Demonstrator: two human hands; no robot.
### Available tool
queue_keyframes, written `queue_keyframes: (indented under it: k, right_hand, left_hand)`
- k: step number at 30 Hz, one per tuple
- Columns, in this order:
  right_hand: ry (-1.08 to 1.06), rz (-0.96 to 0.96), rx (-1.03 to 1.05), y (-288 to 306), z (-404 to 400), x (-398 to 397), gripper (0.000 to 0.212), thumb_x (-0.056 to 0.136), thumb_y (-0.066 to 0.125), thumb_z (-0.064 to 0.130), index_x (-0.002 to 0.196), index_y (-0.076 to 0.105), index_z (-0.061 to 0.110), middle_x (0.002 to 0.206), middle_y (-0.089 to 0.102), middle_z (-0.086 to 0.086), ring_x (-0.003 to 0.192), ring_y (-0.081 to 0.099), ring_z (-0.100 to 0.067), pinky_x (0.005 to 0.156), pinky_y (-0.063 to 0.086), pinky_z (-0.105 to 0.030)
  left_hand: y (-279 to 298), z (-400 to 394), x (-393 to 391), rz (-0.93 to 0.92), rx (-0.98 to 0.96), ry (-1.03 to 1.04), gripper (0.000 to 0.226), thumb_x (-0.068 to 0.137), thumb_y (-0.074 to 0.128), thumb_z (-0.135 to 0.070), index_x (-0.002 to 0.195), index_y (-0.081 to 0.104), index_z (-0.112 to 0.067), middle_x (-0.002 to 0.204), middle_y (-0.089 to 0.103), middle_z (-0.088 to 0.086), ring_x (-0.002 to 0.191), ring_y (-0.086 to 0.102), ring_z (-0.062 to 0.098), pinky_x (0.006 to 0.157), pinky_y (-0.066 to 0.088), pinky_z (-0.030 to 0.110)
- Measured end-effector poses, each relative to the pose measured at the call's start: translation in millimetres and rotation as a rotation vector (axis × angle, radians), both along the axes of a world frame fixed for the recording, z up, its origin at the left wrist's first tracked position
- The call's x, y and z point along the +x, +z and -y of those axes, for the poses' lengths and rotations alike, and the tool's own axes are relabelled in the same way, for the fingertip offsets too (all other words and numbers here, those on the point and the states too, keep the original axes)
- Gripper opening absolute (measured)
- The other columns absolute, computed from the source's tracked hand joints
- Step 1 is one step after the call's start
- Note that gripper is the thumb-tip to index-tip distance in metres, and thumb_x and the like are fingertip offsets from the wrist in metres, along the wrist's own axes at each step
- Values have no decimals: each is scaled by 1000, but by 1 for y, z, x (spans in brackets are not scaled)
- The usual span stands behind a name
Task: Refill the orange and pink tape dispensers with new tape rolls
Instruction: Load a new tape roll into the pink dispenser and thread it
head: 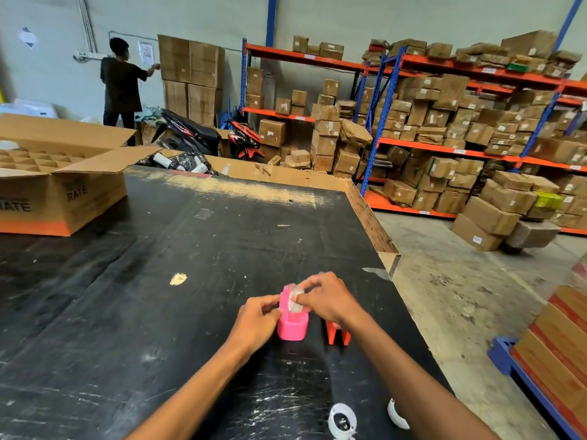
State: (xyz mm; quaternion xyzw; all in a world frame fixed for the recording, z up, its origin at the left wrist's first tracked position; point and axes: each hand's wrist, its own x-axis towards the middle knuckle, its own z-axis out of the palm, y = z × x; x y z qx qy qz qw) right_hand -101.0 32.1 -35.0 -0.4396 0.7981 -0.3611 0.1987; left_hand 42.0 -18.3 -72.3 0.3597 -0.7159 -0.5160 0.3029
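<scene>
The pink tape dispenser (293, 325) stands on the black table (158, 281) in front of me. My left hand (255, 322) grips its left side. My right hand (327, 298) pinches a clear tape roll (297, 300) that sits in the top of the pink dispenser. The orange tape dispenser (338, 336) stands just to the right, mostly hidden under my right wrist. Two white empty tape cores (341, 420) (397, 414) lie at the table's near edge, the right one partly behind my right forearm.
An open cardboard box (60, 192) with dividers sits at the table's far left. The table's right edge has a cardboard rim (374, 227). Shelves of cartons (444, 128) fill the right. A person (122, 84) stands at the far wall beside a motorbike (190, 134).
</scene>
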Motion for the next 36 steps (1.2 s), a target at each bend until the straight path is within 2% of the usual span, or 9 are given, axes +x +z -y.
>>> queue_keyframes:
  k: [2,6,9,20,24,27,29,31,36]
  right_hand:
    - [37,-23,55,-3,3,-3,15,68,77,23,61,64,27,73,68,-4,78,64,-22,82,51,-35]
    - [102,-16,94,-9,8,-11,19,69,80,20,86,74,12,74,63,-4,74,55,-14,69,44,-28]
    - [129,-28,98,-12,13,-13,26,70,81,17,92,73,5,74,60,-5,73,54,-15,67,42,-25]
    - [168,-47,163,-15,23,-16,20,70,82,17,84,70,8,63,49,5,59,44,-6,56,36,-21]
    - [226,-3,181,-16,18,-23,35,75,76,28,105,68,12,79,56,3,76,53,-12,68,42,-26]
    - [270,-18,194,-11,19,-24,20,83,66,30,92,76,14,81,68,-2,83,59,-12,84,50,-38]
    - [282,-37,209,-8,20,-23,18,84,66,28,89,77,14,68,64,2,72,56,-8,75,52,-36]
    - [304,-46,236,-5,19,-21,19,83,69,25,92,76,10,56,50,9,57,45,-4,59,40,-23]
    - [316,-23,220,-5,22,-24,26,74,78,17,98,72,6,63,50,7,61,45,-5,61,36,-22]
  left_hand:
    - [-14,4,-1,55,-31,-44,32,87,58,-6,107,73,-26,82,70,-31,77,58,-23,79,47,8]
    - [-28,7,-5,68,-48,0,32,88,62,-15,119,68,-19,119,70,-4,111,60,2,92,46,18]
    - [-31,6,-6,61,-65,9,33,89,62,-19,122,66,-18,122,68,-4,111,56,-1,81,40,6]
    - [-36,9,-5,32,-38,-1,33,90,61,-21,122,65,-23,123,68,-4,110,58,2,89,39,16]
    - [-34,8,-4,23,-39,-16,32,90,61,-21,121,65,-24,124,68,-4,115,58,4,98,42,23]
    - [-33,8,-4,24,-44,-17,32,89,62,-19,120,66,-23,122,69,-5,113,59,3,97,43,22]
    - [-33,8,-4,17,-35,-16,32,89,63,-20,120,66,-22,122,69,-4,113,59,3,93,41,17]
    - [-33,8,-4,10,-33,-23,31,89,63,-21,119,67,-24,119,70,-4,109,60,1,87,41,13]
    - [-34,9,-4,15,-35,-17,34,88,63,-22,122,65,-21,121,69,-3,111,59,2,88,40,14]
